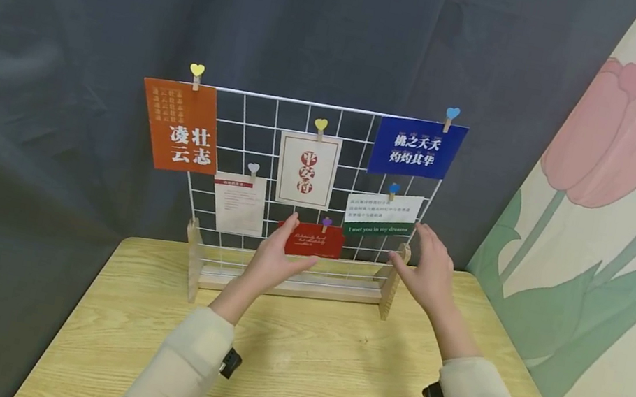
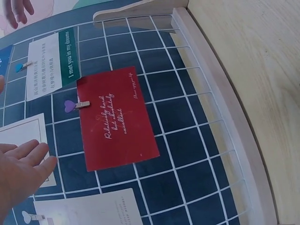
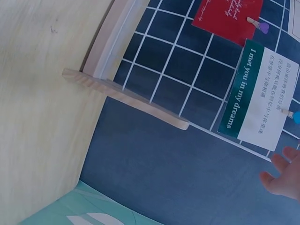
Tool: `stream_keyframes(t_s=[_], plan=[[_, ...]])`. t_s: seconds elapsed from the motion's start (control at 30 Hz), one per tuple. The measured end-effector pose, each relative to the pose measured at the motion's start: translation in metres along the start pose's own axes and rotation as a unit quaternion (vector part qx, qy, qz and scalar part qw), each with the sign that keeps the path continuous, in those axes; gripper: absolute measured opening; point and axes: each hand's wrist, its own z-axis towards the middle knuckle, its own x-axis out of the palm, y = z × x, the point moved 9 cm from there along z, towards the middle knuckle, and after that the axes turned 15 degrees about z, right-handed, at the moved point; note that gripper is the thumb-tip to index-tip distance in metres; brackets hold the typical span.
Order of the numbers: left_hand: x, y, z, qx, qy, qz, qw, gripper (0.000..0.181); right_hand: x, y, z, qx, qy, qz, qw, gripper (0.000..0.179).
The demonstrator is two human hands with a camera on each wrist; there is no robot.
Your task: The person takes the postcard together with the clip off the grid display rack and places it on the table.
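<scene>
A white wire grid rack (image 1: 251, 108) on a wooden base carries several cards held by small heart-topped clothespins. My left hand (image 1: 271, 261) is in front of its lower middle, fingers spread and holding nothing, overlapping the left edge of the red card (image 1: 319, 243). In the left wrist view its fingers are near the white card with a thin border (image 2: 28, 129). My right hand (image 1: 432, 270), also holding nothing, is beside the grid's right edge. Its fingertips are close to the white-and-green card (image 3: 258, 93), which has a blue heart clothespin (image 1: 394, 190).
An orange card (image 1: 180, 124) hangs top left and a blue card (image 1: 416, 148) top right. A small white card (image 1: 238, 206) hangs lower left. The rack stands toward the back of a wooden table (image 1: 302, 359), before a dark curtain (image 1: 323, 22); a tulip-patterned wall (image 1: 616, 208) is at right.
</scene>
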Motion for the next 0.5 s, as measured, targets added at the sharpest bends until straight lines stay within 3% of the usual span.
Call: stream_keyframes(t_s=[0.33,0.5], plan=[[-0.008,-0.019,0.015,0.020,-0.041,-0.018,0.9988,0.079,-0.013,0.000,0.012,0.006,-0.007,0.004,0.9999,0.065],[-0.008,-0.027,0.020,0.030,-0.042,-0.022,0.9985,0.077,-0.020,-0.002,0.019,0.019,-0.007,0.008,0.9998,0.065]])
